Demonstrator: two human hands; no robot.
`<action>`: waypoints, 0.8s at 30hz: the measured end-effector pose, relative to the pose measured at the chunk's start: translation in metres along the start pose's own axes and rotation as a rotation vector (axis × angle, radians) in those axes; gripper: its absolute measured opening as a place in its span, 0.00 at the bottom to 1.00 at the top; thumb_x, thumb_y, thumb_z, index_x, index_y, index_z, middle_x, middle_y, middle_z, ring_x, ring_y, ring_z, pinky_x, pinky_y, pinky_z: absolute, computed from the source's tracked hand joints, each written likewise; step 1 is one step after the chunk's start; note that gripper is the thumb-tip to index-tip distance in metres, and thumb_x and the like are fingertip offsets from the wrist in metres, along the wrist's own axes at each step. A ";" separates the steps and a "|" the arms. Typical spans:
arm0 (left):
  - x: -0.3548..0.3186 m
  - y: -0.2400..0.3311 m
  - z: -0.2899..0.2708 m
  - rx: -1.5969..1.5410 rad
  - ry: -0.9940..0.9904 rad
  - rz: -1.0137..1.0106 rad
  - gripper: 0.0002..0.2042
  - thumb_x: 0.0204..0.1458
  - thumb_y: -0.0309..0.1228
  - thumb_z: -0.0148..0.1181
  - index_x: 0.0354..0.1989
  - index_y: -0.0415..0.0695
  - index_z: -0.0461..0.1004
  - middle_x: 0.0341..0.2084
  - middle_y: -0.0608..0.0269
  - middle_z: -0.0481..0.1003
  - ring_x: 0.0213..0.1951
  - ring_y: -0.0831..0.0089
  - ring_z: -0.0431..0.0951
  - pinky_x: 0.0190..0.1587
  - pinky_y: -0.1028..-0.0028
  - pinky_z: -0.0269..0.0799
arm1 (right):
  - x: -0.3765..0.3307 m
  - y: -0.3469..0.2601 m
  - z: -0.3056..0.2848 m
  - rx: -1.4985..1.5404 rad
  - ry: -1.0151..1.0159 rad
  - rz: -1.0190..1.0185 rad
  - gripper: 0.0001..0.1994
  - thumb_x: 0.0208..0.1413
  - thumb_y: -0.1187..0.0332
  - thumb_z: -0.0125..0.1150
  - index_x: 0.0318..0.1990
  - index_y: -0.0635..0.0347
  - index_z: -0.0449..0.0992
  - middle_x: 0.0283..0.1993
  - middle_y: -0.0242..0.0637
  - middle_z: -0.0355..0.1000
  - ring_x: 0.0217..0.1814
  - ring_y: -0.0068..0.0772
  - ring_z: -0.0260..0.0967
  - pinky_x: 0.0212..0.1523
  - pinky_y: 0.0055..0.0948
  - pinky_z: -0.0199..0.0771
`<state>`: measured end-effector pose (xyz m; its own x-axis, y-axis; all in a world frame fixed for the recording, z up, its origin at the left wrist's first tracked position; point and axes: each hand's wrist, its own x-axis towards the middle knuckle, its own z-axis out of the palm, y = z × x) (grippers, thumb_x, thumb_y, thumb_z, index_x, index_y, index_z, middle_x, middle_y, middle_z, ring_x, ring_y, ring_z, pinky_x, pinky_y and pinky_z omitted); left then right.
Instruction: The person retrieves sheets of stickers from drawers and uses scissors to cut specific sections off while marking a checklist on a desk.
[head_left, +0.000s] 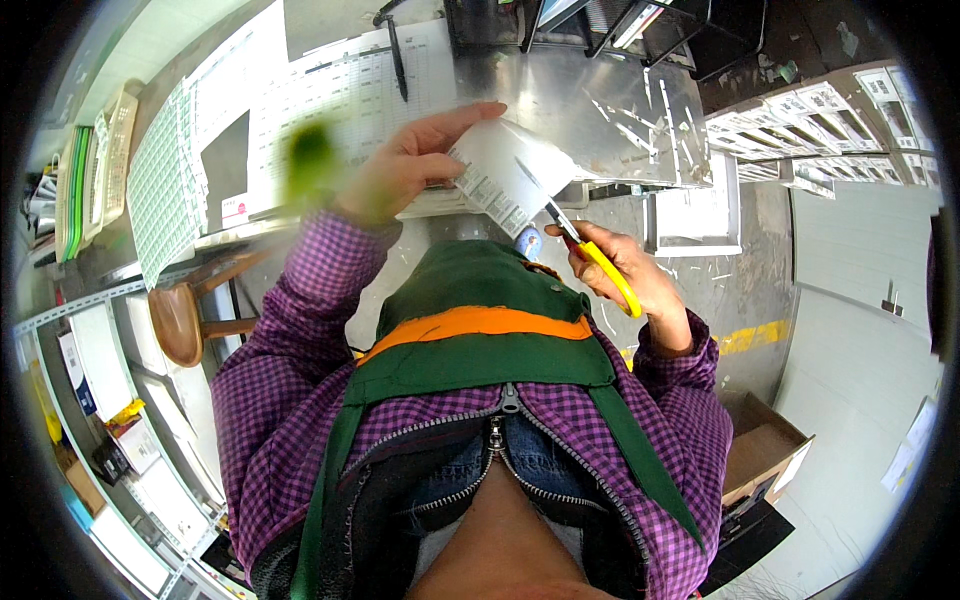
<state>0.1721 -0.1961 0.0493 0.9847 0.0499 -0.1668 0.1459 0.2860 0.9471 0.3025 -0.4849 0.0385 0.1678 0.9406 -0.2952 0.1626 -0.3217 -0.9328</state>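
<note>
Left hand (415, 158), thumb and forefinger spread, holds a printed sheet (512, 165); right hand (640, 280) grips partly open scissors (592, 252). Paper strips (633, 138) lie cut; printed rows look uncut.

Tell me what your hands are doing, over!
Left hand holding printed paper. Right hand gripping yellow-handled scissors, blades at paper. White strips on metal table, apart from blades.

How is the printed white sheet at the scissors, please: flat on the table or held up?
Held up: the left hand grips the printed white sheet by its left side, and it bows.
</note>
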 end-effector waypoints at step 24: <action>0.012 -0.002 0.017 -0.033 -0.344 -0.048 0.38 0.36 0.26 0.59 0.64 0.42 0.62 0.58 0.54 0.67 0.58 0.63 0.68 0.64 0.66 0.60 | -0.004 -0.006 0.010 0.057 0.078 -0.013 0.32 0.56 0.47 0.57 0.59 0.67 0.66 0.30 0.28 0.64 0.22 0.16 0.59 0.23 0.16 0.60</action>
<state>0.1848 -0.2126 0.0498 0.9519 -0.2884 -0.1035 0.1954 0.3112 0.9300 0.2906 -0.4860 0.0435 0.2413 0.9328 -0.2678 0.1102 -0.3005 -0.9474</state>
